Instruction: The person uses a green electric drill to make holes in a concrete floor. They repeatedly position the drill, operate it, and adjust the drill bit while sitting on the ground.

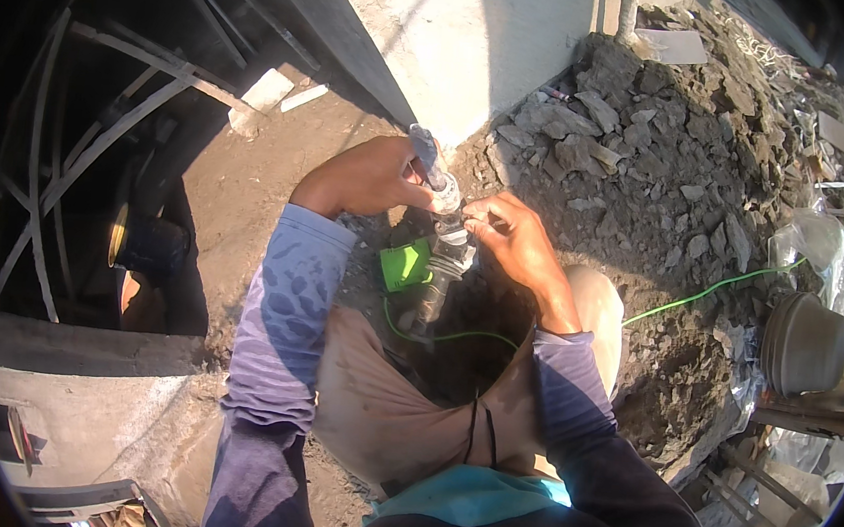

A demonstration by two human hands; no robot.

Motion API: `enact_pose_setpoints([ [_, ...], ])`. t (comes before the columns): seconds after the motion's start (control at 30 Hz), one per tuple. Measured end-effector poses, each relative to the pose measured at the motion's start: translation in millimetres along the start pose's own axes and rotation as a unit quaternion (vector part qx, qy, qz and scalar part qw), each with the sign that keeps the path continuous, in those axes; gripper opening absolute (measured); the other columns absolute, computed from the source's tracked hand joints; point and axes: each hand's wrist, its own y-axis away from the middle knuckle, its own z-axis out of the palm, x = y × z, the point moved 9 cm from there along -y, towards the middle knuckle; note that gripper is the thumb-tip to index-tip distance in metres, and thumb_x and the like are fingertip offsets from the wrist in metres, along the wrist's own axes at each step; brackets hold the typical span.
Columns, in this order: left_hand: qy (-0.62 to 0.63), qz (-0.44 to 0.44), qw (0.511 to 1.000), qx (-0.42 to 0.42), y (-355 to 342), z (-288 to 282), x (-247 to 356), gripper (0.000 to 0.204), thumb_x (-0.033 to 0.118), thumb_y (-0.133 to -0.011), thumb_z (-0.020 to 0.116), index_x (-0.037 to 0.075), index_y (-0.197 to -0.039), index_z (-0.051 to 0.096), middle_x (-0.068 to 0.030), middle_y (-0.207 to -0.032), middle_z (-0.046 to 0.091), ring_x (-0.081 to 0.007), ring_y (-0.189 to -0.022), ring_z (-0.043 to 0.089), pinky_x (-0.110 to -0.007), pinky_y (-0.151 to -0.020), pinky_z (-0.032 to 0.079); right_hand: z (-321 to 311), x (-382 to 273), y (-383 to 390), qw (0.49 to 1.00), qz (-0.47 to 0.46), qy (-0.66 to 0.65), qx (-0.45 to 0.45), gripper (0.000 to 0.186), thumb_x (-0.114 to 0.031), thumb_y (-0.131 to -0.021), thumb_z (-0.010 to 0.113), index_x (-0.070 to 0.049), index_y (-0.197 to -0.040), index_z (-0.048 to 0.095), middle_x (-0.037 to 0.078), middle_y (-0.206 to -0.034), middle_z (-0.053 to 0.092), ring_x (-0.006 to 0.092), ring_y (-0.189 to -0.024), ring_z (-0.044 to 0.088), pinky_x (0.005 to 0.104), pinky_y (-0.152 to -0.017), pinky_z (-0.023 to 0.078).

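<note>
A dusty grey and black tool [450,261], which looks like a power drill or hammer, stands between my knees with its narrow end away from me. My left hand [375,174] is closed round the pale collar [445,197] at that end, beside a short grey tip [426,148]. At the right side of the neck, my right hand [517,237] has thumb and forefinger pinched together. What lies in that pinch is too small to make out. A bright green block-shaped part [406,265] sits against the tool's left side. The tool's lower end is in shadow.
A green cord [711,287] runs from near the tool past my right leg. Broken rubble [644,132] is heaped at the right, before a pale concrete wall [451,45]. Stacked basins [805,342] stand far right. Metal bars [118,127] cross a dark opening at the left.
</note>
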Motion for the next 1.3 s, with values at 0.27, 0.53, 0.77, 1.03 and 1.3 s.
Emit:
enact_pose_setpoints([
  [0.27, 0.013, 0.037, 0.998, 0.056, -3, -4, -6, 0.044, 0.029, -0.083, 0.090, -0.009, -0.099, 0.075, -0.0185, -0.088, 0.075, -0.0254, -0.080, 0.071, -0.041, -0.074, 0.055, 7, -17, 3, 0.993, -0.006, 0.098, 0.063, 0.014, -0.012, -0.099, 0.076, -0.005, -0.110, 0.073, 0.015, -0.102, 0.068, 0.0386, -0.100, 0.069, 0.0465, -0.086, 0.055],
  [0.53, 0.010, 0.023, 0.998, 0.060, -7, -4, -8, 0.049, 0.032, -0.081, 0.093, -0.011, -0.097, 0.074, -0.0196, -0.091, 0.077, -0.0257, -0.083, 0.072, -0.041, -0.076, 0.055, 16, -25, 14, 0.965, -0.057, 0.207, 0.150, 0.015, -0.013, -0.101, 0.074, -0.005, -0.111, 0.068, 0.016, -0.107, 0.065, 0.0394, -0.104, 0.067, 0.0494, -0.086, 0.056],
  [0.77, 0.023, 0.024, 0.998, 0.046, -6, -3, -13, 0.043, 0.027, -0.082, 0.093, -0.008, -0.095, 0.073, -0.0143, -0.084, 0.072, -0.0204, -0.079, 0.066, -0.041, -0.073, 0.052, 13, -35, 13, 0.967, -0.081, 0.217, 0.107, 0.017, -0.012, -0.099, 0.075, -0.006, -0.114, 0.069, 0.014, -0.107, 0.065, 0.0376, -0.105, 0.069, 0.0480, -0.085, 0.058],
  [1.03, -0.017, 0.019, 1.000, 0.015, -12, 0, -18, 0.053, 0.032, -0.082, 0.090, -0.003, -0.118, 0.073, -0.0229, -0.109, 0.077, -0.0377, -0.103, 0.075, -0.044, -0.088, 0.058, 11, -29, 10, 0.970, -0.045, 0.217, 0.098, 0.014, -0.015, -0.099, 0.077, -0.005, -0.108, 0.072, 0.015, -0.102, 0.065, 0.0398, -0.099, 0.068, 0.0490, -0.083, 0.056],
  [1.3, -0.012, 0.011, 1.000, 0.013, -7, -2, -13, 0.054, 0.030, -0.082, 0.088, -0.004, -0.121, 0.072, -0.0247, -0.112, 0.078, -0.0395, -0.105, 0.076, -0.045, -0.090, 0.058, 18, -34, 13, 0.951, -0.043, 0.270, 0.142, 0.014, -0.014, -0.097, 0.077, -0.003, -0.101, 0.070, 0.015, -0.099, 0.063, 0.0377, -0.097, 0.067, 0.0492, -0.078, 0.055],
])
